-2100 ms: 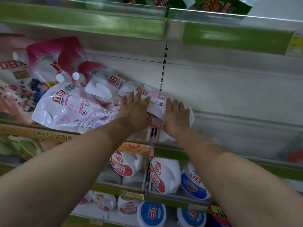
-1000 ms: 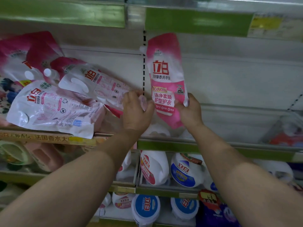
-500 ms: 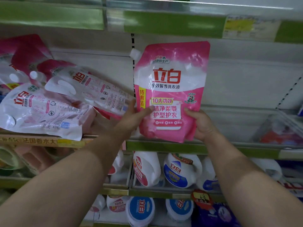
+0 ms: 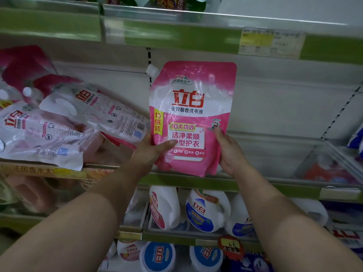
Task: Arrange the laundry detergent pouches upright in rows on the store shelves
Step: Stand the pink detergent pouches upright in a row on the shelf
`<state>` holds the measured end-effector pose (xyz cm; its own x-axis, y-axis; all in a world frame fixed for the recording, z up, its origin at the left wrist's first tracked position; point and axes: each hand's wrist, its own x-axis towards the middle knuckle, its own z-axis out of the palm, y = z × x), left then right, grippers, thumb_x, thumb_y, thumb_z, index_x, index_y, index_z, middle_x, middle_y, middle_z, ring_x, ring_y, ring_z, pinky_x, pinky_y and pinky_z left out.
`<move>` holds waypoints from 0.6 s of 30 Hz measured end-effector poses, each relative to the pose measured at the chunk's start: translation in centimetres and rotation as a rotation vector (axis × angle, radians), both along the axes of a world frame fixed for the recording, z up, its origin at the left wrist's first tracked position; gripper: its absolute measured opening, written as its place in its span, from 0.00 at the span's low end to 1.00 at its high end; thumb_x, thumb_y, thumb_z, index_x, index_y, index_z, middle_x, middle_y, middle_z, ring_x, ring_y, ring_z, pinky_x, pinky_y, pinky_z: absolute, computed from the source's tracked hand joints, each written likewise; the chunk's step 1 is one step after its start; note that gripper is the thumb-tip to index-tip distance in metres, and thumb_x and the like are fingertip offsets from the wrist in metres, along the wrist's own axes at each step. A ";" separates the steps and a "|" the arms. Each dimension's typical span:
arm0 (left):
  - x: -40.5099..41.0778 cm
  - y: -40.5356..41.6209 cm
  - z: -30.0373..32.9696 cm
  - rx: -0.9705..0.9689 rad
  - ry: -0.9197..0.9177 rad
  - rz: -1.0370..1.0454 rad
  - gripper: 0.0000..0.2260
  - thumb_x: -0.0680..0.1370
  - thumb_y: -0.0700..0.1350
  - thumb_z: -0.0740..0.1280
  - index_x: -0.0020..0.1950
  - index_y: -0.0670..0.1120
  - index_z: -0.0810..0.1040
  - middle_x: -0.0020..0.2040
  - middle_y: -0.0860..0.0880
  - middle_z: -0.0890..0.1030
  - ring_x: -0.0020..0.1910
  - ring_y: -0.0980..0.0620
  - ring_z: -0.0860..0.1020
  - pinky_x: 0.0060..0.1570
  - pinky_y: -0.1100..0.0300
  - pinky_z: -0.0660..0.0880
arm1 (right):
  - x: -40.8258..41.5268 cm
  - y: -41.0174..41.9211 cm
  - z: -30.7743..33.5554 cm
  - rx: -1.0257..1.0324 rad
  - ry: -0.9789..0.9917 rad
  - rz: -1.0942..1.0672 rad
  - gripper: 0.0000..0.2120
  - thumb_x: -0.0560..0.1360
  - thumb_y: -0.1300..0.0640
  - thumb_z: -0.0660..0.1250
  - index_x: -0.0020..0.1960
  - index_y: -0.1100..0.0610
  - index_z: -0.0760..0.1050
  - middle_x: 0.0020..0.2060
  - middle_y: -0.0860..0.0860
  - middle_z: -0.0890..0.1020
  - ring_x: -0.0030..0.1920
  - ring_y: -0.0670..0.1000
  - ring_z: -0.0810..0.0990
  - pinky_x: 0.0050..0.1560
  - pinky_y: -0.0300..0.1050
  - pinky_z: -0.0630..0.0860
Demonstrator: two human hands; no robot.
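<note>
Person, seen from the head-worn camera: two arms and two hands only.

Left arm [image 4: 82, 218]: bare along all that shows, from the lower frame edge to the wrist; no sleeve, cuff, watch or band visible. Left hand [image 4: 151, 152]: bare, no glove, no ring visible on the parts that show; short thumbnail.

Right arm [image 4: 282, 218]: bare likewise along its whole visible length; no sleeve, strap or bracelet visible. Right hand [image 4: 229, 154]: bare, ungloved, no ring to be seen; most of the fingers are hidden, so nails cannot be told.

No clothing enters the view.
</note>
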<state>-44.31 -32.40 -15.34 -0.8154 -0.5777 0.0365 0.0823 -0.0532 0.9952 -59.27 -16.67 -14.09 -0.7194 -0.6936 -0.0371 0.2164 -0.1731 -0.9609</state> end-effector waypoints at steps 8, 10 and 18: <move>0.7 1.2 -0.2 -0.006 0.042 0.080 0.25 0.65 0.49 0.76 0.60 0.49 0.75 0.52 0.49 0.84 0.46 0.45 0.84 0.33 0.54 0.79 | 1.1 0.5 0.0 0.029 0.052 -0.041 0.26 0.71 0.41 0.64 0.62 0.57 0.75 0.54 0.54 0.83 0.54 0.56 0.82 0.61 0.59 0.74; 0.9 1.4 -0.1 -0.010 0.040 0.093 0.26 0.64 0.50 0.76 0.61 0.48 0.75 0.51 0.49 0.84 0.46 0.46 0.84 0.33 0.54 0.79 | 1.5 0.6 -0.2 0.053 0.071 -0.068 0.21 0.76 0.42 0.61 0.62 0.55 0.74 0.54 0.53 0.83 0.53 0.55 0.82 0.57 0.57 0.76; 1.6 1.8 1.1 -0.010 -0.011 0.115 0.14 0.71 0.48 0.72 0.56 0.50 0.77 0.47 0.52 0.85 0.44 0.50 0.84 0.40 0.50 0.80 | 3.5 1.2 0.4 0.157 0.014 -0.187 0.15 0.80 0.44 0.55 0.58 0.52 0.73 0.47 0.49 0.83 0.43 0.48 0.82 0.34 0.42 0.75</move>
<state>-42.68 -30.62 -14.28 -0.7444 -0.6669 0.0340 0.0759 -0.0339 0.9965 -55.76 -15.42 -13.66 -0.8359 -0.5350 -0.1228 0.1807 -0.0571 -0.9819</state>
